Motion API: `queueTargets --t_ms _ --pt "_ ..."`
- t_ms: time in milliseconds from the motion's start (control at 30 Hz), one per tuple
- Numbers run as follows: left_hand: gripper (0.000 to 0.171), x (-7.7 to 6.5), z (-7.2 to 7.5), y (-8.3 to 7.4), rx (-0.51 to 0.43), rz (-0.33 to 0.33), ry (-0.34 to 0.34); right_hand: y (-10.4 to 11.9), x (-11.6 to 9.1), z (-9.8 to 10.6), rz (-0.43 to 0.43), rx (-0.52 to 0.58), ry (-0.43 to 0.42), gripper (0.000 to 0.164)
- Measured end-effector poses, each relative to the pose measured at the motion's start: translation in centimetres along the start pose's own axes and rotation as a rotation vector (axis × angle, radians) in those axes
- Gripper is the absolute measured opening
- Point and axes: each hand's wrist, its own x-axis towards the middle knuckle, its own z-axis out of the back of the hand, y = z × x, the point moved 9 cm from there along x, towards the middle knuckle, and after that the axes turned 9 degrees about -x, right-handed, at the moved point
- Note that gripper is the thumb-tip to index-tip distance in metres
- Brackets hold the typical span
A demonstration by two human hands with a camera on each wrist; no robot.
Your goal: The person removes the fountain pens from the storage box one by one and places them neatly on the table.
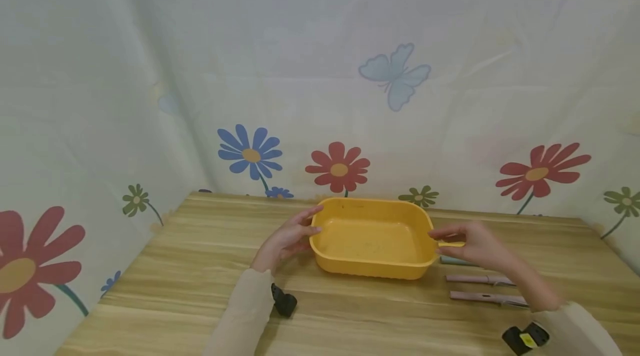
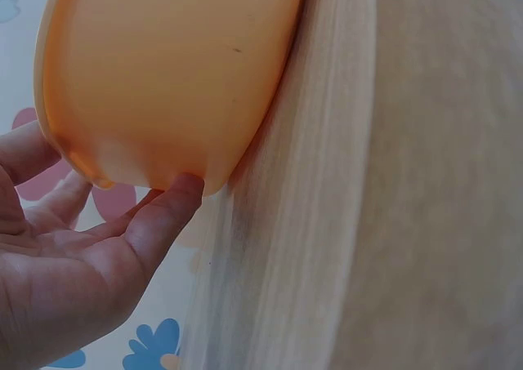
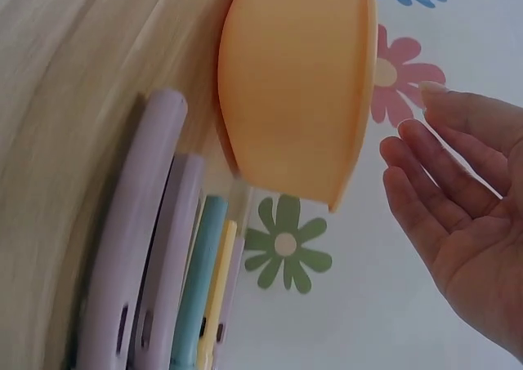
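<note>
A yellow rectangular plastic basin (image 1: 375,271) with rounded corners sits on the table, its inside bare. My left hand (image 1: 287,236) holds its left end; in the left wrist view the thumb (image 2: 176,211) presses low on the outer wall, while other fingers reach the rim. At the opposite end is my right hand (image 1: 472,244), fingers extended; the right wrist view shows it apart from the basin wall (image 3: 298,84). Below it several pens lie side by side: two pale purple, one a purple pen (image 3: 135,231), then a teal pen (image 3: 198,280), a yellow pen (image 3: 219,288) and another purplish one.
The wood-grain table (image 1: 165,289) ends at a pale cloth backdrop (image 1: 280,67) printed with flowers and a butterfly, which also runs along the left side. Dark wrist devices, such as the left one (image 1: 284,300), sit at both sleeves.
</note>
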Motion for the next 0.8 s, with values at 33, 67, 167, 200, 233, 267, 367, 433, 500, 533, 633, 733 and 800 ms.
queueTargets --t_ms 33,67,167,200,233,267,367,433,500,533,633,733,800 --pt "0.055 0.0 -0.1 0.0 -0.003 0.0 0.003 0.2 0.2 -0.1 0.012 -0.002 -0.005 0.028" --pt "0.055 0.0 -0.1 0.0 -0.004 0.0 0.005 0.4 0.4 -0.3 0.021 -0.001 -0.008 0.027" --pt "0.056 0.1 -0.1 0.0 -0.012 -0.001 0.007 1.0 0.9 -0.9 0.051 0.031 -0.012 0.029" --pt "0.056 0.0 -0.2 0.0 -0.012 -0.004 0.01 1.1 1.1 -1.1 0.061 0.041 -0.014 0.029" --pt "0.056 0.0 -0.2 0.0 -0.014 -0.003 0.01 1.3 1.3 -1.3 0.066 0.053 -0.017 0.028" --pt "0.056 0.0 -0.2 0.0 -0.016 -0.003 0.01 1.4 1.5 -1.6 0.067 0.062 -0.012 0.029" --pt "0.056 0.0 -0.2 0.1 -0.018 0.001 0.01 1.5 2.2 -2.6 0.059 0.083 0.007 0.03" --pt "0.056 0.0 -0.1 0.1 -0.019 0.004 0.007 1.5 2.7 -3.3 0.048 0.087 0.029 0.03" --pt "0.056 0.0 -0.1 0.1 -0.023 0.004 0.008 1.6 3.2 -4.0 0.043 0.092 0.052 0.03" --pt "0.056 0.0 -0.1 0.1 -0.025 0.004 0.009 1.7 3.4 -4.3 0.041 0.095 0.064 0.03" --pt "0.056 0.0 -0.1 0.0 -0.018 0.003 0.015 1.9 4.0 -5.2 0.037 0.112 0.093 0.031" --pt "0.056 0.0 -0.2 0.0 -0.007 -0.002 0.027 2.2 4.5 -5.9 0.034 0.128 0.12 0.032" --pt "0.056 -0.1 -0.3 -0.1 0.001 -0.005 0.029 2.4 4.8 -6.4 0.045 0.123 0.132 0.031"
